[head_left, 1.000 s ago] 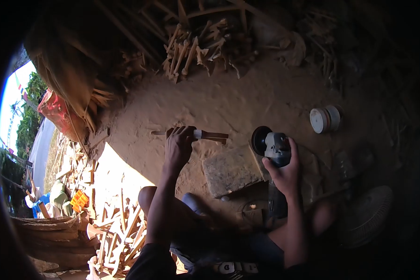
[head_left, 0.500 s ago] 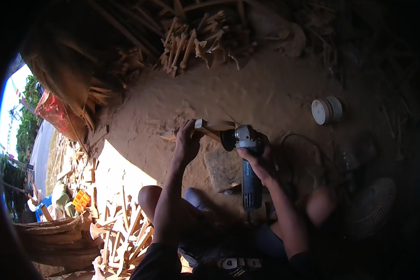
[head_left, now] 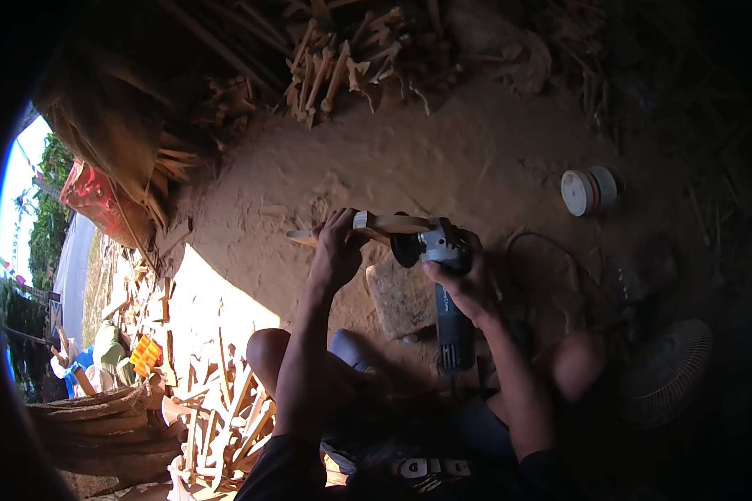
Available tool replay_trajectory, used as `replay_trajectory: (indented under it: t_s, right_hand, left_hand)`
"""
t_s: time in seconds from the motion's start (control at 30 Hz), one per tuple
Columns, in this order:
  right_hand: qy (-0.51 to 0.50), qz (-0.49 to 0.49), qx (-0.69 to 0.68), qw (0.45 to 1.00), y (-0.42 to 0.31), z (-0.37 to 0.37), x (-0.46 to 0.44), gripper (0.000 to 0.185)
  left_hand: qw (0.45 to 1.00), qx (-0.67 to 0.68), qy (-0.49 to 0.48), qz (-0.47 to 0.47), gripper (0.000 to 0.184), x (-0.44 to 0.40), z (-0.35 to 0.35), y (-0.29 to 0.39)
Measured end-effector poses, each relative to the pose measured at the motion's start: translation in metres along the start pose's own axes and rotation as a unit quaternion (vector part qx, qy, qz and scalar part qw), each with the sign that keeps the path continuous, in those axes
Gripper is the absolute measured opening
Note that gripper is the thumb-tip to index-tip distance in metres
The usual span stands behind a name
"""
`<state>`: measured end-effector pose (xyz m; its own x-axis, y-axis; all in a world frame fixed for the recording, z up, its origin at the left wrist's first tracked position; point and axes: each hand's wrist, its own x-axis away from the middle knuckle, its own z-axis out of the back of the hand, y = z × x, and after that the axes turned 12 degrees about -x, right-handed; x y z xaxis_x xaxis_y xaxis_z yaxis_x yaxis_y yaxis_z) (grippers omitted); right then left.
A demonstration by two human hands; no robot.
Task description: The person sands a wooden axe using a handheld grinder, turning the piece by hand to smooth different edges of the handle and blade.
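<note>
Wooden piece (head_left: 397, 224) sits clenched in the left hand (head_left: 338, 250), one tip poking out left of the fist and the longer end reaching toward the right hand (head_left: 468, 284). That hand is wrapped around the head of an angle grinder (head_left: 454, 334), whose body hangs down below it. Pale lettering on the grinder's body is too blurred to read, and so are the light marks on the shirt (head_left: 430, 469) below both hands. The grinder's dark disc (head_left: 407, 250) lies between the hands, right against the wood's lower edge or just under it; contact cannot be told. Below this gap is a stone block (head_left: 397, 301), its left edge near the left wrist. Beyond both hands stretches open dusty ground (head_left: 451, 167), up to a heap of sticks (head_left: 330, 71). Well right of the right hand, a white tub (head_left: 576, 194) lies on its side.
</note>
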<state>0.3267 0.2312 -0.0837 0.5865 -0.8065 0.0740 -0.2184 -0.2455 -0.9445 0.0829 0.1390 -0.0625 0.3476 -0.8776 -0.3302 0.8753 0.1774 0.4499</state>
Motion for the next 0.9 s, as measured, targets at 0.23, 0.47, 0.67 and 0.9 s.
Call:
replay_trajectory:
  t_s: [0.23, 0.47, 0.67, 0.9]
  right_hand:
    - [0.095, -0.062, 0.06, 0.992, 0.032, 0.017, -0.002, 0.068]
    - [0.02, 0.001, -0.013, 1.0, 0.002, -0.001, 0.002, 0.071]
    - [-0.025, 0.012, -0.049, 0.998, -0.001, -0.008, 0.001, 0.058]
    - [0.018, -0.048, 0.033, 0.998, 0.028, 0.021, -0.006, 0.08]
  left_hand:
    - [1.0, 0.018, 0.001, 0.021, 0.023, 0.002, -0.004, -0.006]
    - [1.0, -0.001, 0.009, -0.007, 0.024, 0.004, -0.005, -0.005]
    - [1.0, -0.016, 0.011, 0.0, 0.027, 0.005, -0.002, -0.004]
    - [0.998, -0.013, 0.029, -0.054, 0.029, 0.009, -0.011, -0.011]
